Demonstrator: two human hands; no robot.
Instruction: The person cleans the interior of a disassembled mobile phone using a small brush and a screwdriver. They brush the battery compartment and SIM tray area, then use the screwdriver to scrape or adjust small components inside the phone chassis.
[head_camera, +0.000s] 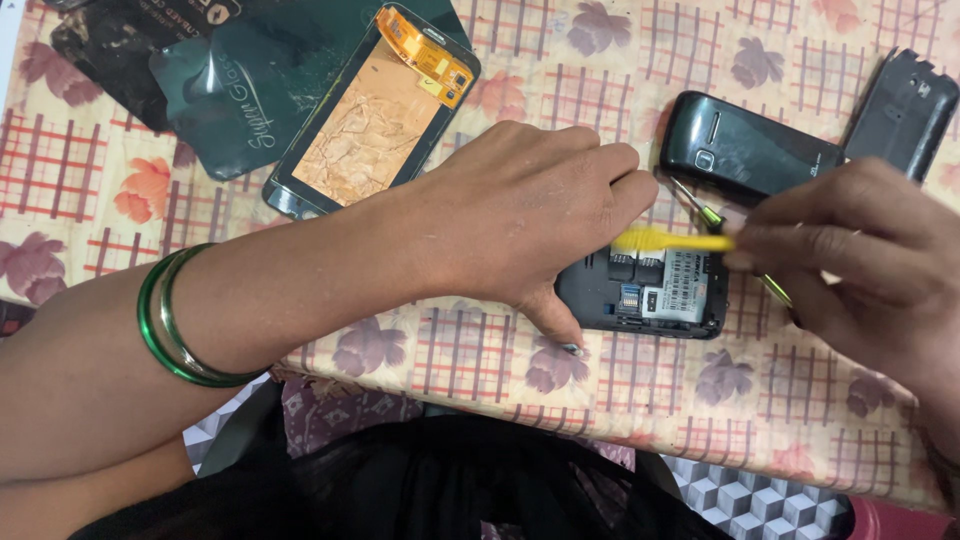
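Where the forearm enters from the left, two green bangles (175, 318) ring the wrist, and above them on the surface (760, 385), which is covered by a checked cloth with printed leaves, lie dark glossy packets (215, 95), one overlapping another. Just right of the packets rests a detached screen panel (375, 115), its tan backing up and an orange flex strip at its top end; the left wrist passes just below its lower corner. Further right, the left hand (530, 215) lies palm down with fingers curled together, pressing on the left end of an opened black phone (650, 290) and hiding that end from view; the thumb reaches down to the cloth beside the phone's lower edge. The phone lies back-up near the front edge of the surface, its cover off, showing card slots and a white label. Above its upper edge hangs a yellow tool (670, 240), blurred, pinched at its right end by the fingertips of the right hand (860, 260), which also grips a thin screwdriver (715, 220) slanting behind it. Behind the tools lies a second black phone (745, 145), touching nothing, and at the far right a loose black back cover (905, 110).
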